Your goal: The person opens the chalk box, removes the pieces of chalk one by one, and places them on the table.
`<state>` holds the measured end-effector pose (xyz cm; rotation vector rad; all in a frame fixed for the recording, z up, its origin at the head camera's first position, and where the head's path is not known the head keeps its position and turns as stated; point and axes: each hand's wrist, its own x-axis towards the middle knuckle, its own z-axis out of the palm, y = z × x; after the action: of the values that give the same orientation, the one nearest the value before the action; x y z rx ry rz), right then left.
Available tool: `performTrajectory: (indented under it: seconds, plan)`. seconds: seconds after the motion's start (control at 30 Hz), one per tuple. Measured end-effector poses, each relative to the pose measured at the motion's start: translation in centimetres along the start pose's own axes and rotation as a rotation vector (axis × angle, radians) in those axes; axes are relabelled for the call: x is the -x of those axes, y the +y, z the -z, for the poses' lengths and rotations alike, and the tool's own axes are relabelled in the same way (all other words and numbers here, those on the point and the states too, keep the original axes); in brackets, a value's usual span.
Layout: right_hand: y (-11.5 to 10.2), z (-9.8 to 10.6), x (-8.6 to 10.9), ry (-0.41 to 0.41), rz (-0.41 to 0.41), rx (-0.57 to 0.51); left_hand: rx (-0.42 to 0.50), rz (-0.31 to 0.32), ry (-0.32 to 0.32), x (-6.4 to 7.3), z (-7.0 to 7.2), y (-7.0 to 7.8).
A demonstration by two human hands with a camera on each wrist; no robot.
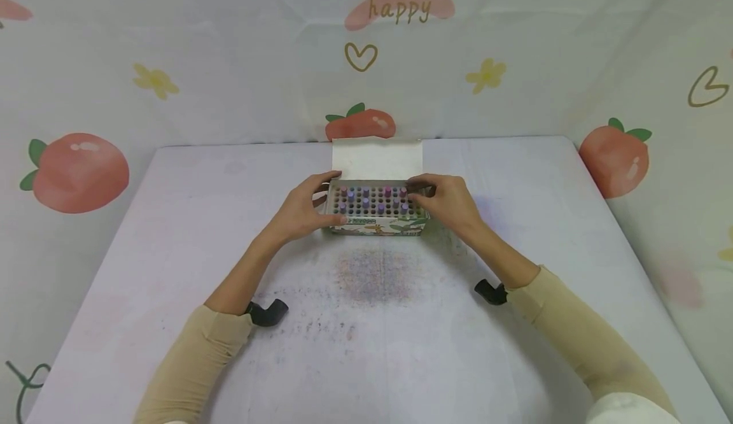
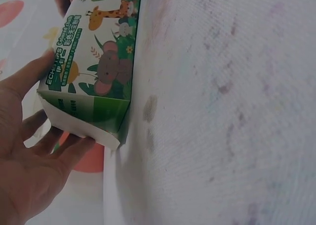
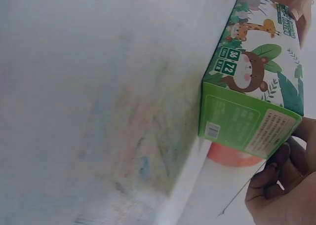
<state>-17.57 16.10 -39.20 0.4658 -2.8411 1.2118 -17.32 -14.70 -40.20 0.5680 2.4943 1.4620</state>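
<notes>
An open cardboard box of colored chalk (image 1: 378, 226) stands on the table, its white lid flap (image 1: 376, 158) raised at the back. Several purple and pink chalk sticks (image 1: 366, 203) poke up from its rows of holes. My left hand (image 1: 300, 211) grips the box's left end, thumb at the front top edge and fingers behind. In the left wrist view those fingers (image 2: 74, 148) lie against the white end flap. My right hand (image 1: 449, 201) is at the back right corner, thumb and index tips close together over the top. Whether they pinch a stick or the box edge is hidden.
The white table cover (image 1: 383, 360) carries smudges of colored dust in front of the box. A small transparent object (image 1: 458, 246) lies near the right forearm. Behind the table hangs a printed cloth (image 1: 258, 61). Black wrist mounts (image 1: 269, 313) jut from both forearms.
</notes>
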Motion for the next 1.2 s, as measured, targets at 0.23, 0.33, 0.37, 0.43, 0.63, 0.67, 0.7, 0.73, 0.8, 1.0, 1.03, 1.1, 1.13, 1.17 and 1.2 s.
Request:
performTrajectory:
  seconds: [0.23,0.33,0.37,0.43,0.63,0.67,0.7,0.73,0.8,1.0,1.03,1.1,1.13,1.17,1.2]
  plan:
    - [-0.7,0.1,-0.6,-0.032,0.0,0.053,0.017,0.016,-0.007,0.1,0.0,0.0]
    - [-0.8,-0.1,-0.8,-0.033,0.009,0.057,0.023,0.021,-0.014,0.2,0.1,0.0]
    - [-0.8,-0.2,-0.8,-0.031,0.017,0.059,0.027,0.026,-0.017,0.2,0.1,0.0]
    - [-0.9,-0.4,-0.8,-0.028,0.038,0.07,0.038,0.036,-0.021,0.3,0.1,-0.1]
    - [-1.0,-0.8,-0.8,0.012,0.101,0.119,0.054,0.035,-0.021,0.4,0.0,0.0]
    - [-1.0,-0.9,-0.8,0.015,0.101,0.118,0.057,0.034,-0.021,0.5,0.0,0.0]
    - [-1.0,-0.9,-0.8,0.016,0.101,0.116,0.061,0.036,-0.021,0.5,0.0,0.0]
    - [-0.9,-0.9,-0.8,0.016,0.1,0.113,0.065,0.037,-0.023,0.5,0.0,0.0]
    - [-0.8,-1.0,-0.7,0.016,0.102,0.11,0.071,0.041,-0.026,0.5,-0.1,0.1]
    - [-0.7,-1.0,-0.6,0.03,0.129,0.139,0.081,0.072,-0.026,0.5,-0.1,1.6]
    - [-0.6,-1.0,-0.5,0.029,0.13,0.144,0.076,0.079,-0.027,0.5,-0.1,2.0]
    - [-0.5,-1.0,-0.5,0.021,0.128,0.151,0.067,0.088,-0.031,0.6,0.0,2.8]
    - [-0.5,-1.0,-0.5,0.015,0.125,0.156,0.066,0.085,-0.034,0.8,0.1,3.2]
    - [-0.5,-1.1,-0.5,0.008,0.122,0.163,0.065,0.082,-0.035,0.8,0.1,3.3]
    - [-0.4,-1.1,-0.5,0.002,0.119,0.172,0.067,0.08,-0.034,0.7,0.0,3.1]
